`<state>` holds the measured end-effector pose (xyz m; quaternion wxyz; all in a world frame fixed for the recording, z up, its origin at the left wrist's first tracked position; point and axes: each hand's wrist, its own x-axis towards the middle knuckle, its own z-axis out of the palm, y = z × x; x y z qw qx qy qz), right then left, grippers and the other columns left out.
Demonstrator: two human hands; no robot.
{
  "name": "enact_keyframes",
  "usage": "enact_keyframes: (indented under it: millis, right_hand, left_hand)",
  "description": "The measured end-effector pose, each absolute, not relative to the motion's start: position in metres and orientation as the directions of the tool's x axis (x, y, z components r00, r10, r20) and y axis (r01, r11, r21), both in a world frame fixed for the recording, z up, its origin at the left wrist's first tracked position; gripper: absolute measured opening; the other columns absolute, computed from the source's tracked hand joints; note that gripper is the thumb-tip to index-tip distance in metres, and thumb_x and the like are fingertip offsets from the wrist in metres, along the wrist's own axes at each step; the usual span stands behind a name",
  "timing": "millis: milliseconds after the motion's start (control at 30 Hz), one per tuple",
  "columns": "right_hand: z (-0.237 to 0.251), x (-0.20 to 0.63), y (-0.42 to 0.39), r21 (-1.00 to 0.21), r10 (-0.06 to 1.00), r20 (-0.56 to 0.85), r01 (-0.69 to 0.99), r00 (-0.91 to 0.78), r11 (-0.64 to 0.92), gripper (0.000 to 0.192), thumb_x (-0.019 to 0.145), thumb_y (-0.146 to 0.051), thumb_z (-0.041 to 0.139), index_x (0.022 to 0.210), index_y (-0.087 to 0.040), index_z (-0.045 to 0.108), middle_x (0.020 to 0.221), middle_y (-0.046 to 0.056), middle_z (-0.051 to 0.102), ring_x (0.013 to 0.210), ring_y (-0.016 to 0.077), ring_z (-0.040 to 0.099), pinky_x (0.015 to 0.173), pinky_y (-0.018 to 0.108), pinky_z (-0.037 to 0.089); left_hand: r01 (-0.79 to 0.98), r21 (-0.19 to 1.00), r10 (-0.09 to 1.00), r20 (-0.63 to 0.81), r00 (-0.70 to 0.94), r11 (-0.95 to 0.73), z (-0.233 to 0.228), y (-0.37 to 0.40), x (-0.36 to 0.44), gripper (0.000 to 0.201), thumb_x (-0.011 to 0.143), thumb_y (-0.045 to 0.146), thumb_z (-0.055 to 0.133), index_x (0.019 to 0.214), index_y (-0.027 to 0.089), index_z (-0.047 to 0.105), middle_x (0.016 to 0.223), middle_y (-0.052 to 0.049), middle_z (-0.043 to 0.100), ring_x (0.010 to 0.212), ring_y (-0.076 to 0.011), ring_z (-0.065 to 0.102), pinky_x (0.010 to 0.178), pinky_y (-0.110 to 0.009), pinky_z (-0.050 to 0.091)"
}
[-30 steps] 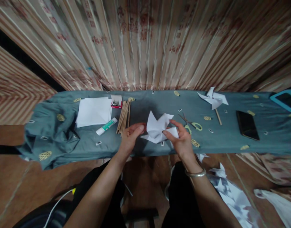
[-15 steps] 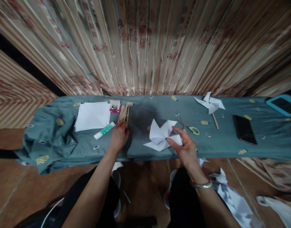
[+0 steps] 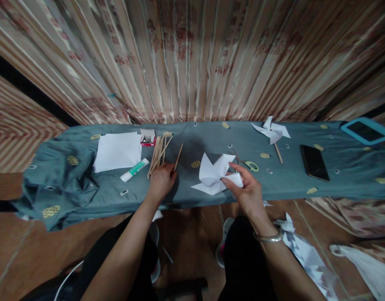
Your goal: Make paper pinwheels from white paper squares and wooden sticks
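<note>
In my right hand [image 3: 244, 186] is a white paper pinwheel [image 3: 213, 175], pinched near its centre between thumb and fingers, with its blades spread to the left. My left hand [image 3: 162, 179] is closed on one thin wooden stick [image 3: 179, 155], which points up and away from the fingers. Just left of that stick lies a loose bunch of similar wooden sticks [image 3: 156, 152] on the cloth, close to my left knuckles. A pair of scissors [image 3: 250, 165] with green handles lies behind the pinwheel, partly hidden by it.
On the cloth-covered table [image 3: 211, 136] are a stack of white paper [image 3: 117, 151], a glue stick [image 3: 134, 170], a small red box of metal pieces [image 3: 147, 139], a pinwheel on a stick [image 3: 272, 133], a black phone [image 3: 314, 162] and a blue-framed tablet [image 3: 366, 130]. Paper scraps [image 3: 305, 255] lie on the floor.
My left hand has moved slightly right, drawing one stick away from the bunch. The pinwheel stays in my right hand, and the view has shifted slightly.
</note>
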<state>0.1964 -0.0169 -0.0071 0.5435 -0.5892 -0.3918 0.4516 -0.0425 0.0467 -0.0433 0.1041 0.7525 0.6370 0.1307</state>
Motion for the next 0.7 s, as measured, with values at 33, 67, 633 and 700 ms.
enact_keyframes:
  millis: [33, 67, 633, 700]
  right_hand:
    - [-0.006, 0.196, -0.017, -0.994, 0.953, -0.105, -0.028, 0.285, -0.101, 0.057, 0.061, -0.036, 0.083, 0.112, -0.023, 0.062, 0.082, 0.002, 0.075, 0.066, 0.0185, 0.067, 0.061, 0.033, 0.057]
    - [-0.006, 0.196, -0.017, -0.995, 0.952, -0.104, -0.028, 0.286, -0.1, 0.057, 0.061, -0.035, 0.083, 0.113, -0.022, 0.062, 0.082, 0.002, 0.075, 0.066, 0.0182, 0.067, 0.061, 0.033, 0.057]
    - [0.005, 0.2, -0.044, -0.884, 0.956, 0.255, 0.435, 0.145, 0.17, 0.048, 0.083, -0.027, 0.069, 0.128, -0.023, 0.054, 0.09, 0.002, 0.075, 0.075, 0.0173, 0.071, 0.067, 0.03, 0.058]
    - [0.007, 0.197, -0.048, -0.728, 0.891, 0.451, 0.6, 0.053, 0.333, 0.049, 0.086, -0.022, 0.065, 0.132, -0.023, 0.051, 0.092, 0.003, 0.075, 0.085, 0.0192, 0.07, 0.079, 0.036, 0.058]
  left_hand:
    - [0.933, 0.317, 0.985, 0.037, 0.17, -0.173, -0.042, 0.045, -0.039, 0.023, 0.085, 0.015, 0.051, 0.098, 0.017, 0.07, 0.096, -0.009, 0.071, 0.088, -0.0226, 0.068, 0.078, -0.03, 0.049]
    - [0.932, 0.312, 0.982, 0.009, 0.19, -0.183, -0.04, 0.043, -0.035, 0.024, 0.085, 0.014, 0.051, 0.098, 0.017, 0.07, 0.096, -0.009, 0.071, 0.088, -0.0223, 0.068, 0.077, -0.029, 0.049]
    - [0.746, 0.567, 0.928, 0.1, 0.358, -0.349, -0.057, 0.066, 0.002, 0.016, 0.083, 0.017, 0.056, 0.083, 0.015, 0.072, 0.088, -0.009, 0.066, 0.084, -0.0209, 0.063, 0.077, -0.032, 0.049]
    - [0.696, 0.642, 0.939, 0.12, 0.322, -0.321, -0.056, 0.065, 0.003, 0.016, 0.082, 0.019, 0.056, 0.084, 0.015, 0.072, 0.086, -0.008, 0.066, 0.08, -0.0195, 0.063, 0.075, -0.031, 0.049]
